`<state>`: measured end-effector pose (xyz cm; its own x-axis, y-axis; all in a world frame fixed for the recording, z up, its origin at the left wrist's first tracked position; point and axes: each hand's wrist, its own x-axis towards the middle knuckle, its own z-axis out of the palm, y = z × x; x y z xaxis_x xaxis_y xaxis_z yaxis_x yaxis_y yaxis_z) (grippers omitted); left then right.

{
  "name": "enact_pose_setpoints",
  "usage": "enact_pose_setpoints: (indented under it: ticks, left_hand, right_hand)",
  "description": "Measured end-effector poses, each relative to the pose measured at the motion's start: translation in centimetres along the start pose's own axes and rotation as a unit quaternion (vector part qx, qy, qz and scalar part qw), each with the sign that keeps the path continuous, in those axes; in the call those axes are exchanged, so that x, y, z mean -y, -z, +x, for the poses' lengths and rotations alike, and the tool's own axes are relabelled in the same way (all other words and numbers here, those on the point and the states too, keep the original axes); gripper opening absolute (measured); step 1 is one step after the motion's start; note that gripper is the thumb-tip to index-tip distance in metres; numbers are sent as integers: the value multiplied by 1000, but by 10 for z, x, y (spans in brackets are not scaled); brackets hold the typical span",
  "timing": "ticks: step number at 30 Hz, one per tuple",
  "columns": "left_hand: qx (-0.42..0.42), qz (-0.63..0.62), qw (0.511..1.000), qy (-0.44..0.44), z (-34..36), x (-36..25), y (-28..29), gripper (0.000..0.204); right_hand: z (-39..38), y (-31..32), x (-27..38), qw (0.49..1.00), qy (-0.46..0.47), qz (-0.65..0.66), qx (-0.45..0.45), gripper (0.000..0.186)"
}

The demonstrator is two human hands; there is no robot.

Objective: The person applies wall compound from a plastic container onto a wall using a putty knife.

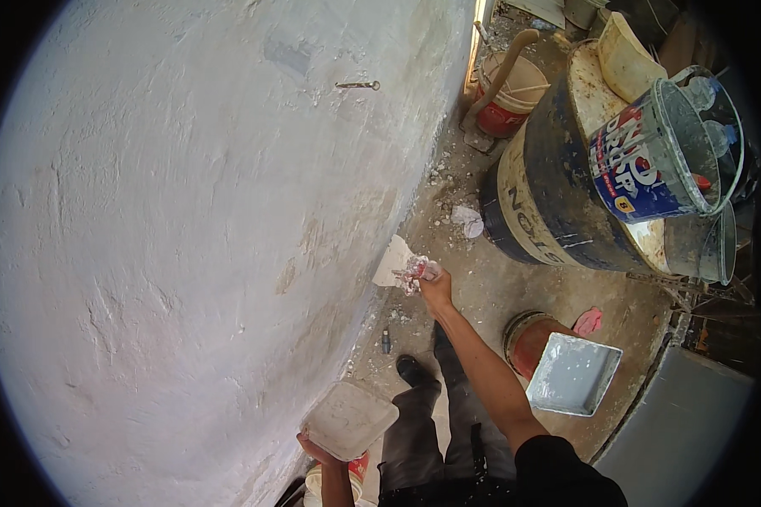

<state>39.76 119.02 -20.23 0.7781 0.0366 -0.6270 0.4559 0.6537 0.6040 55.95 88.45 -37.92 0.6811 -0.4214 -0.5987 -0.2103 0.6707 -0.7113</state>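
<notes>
My right hand (435, 287) is closed on the crusted handle of a wide, pale-coated putty knife (391, 262), whose blade is at the lower edge of the white plastered wall (169, 211); whether it touches is hard to tell. My left hand (313, 448) grips a squarish tray (349, 414) with a dull beige-grey coating, held low beside the wall. A metal bolt or bar (357, 85) sticks out of the wall higher up.
A large dark drum (533, 203) at right carries a blue-labelled bucket (638, 160) and other containers. Behind it stands a red-white bucket (503, 110). A white-splattered square tray (575, 372) rests by a rusty container (528, 338). A small bottle (386, 340) and debris lie near my feet.
</notes>
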Motion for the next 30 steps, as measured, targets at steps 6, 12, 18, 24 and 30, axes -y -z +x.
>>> enact_pose_setpoints:
  ticks: [6, 12, 18, 24, 30]
  left_hand:
    - [-4, 17, 1000, -17, -2, -2, 8, 79]
    - [3, -18, 1000, 8, 4, 8, 7, 82]
    - [16, -22, 1000, -8, 1, 10, 5, 83]
    - [0, -30, 999, -13, -7, 4, 8, 83]
    - [20, -62, 998, -16, -12, -5, 13, 81]
  right_hand:
    - [12, -35, 2, 996, -54, 45, 55, 22]
    - [8, -35, 27, 993, -29, 45, 105, 23]
    - [-21, -52, 48, 990, 26, 32, 135, 22]
    - [-65, -85, 88, 988, 46, 31, 143, 21]
    - [-108, -109, 125, 985, 35, 58, 160, 24]
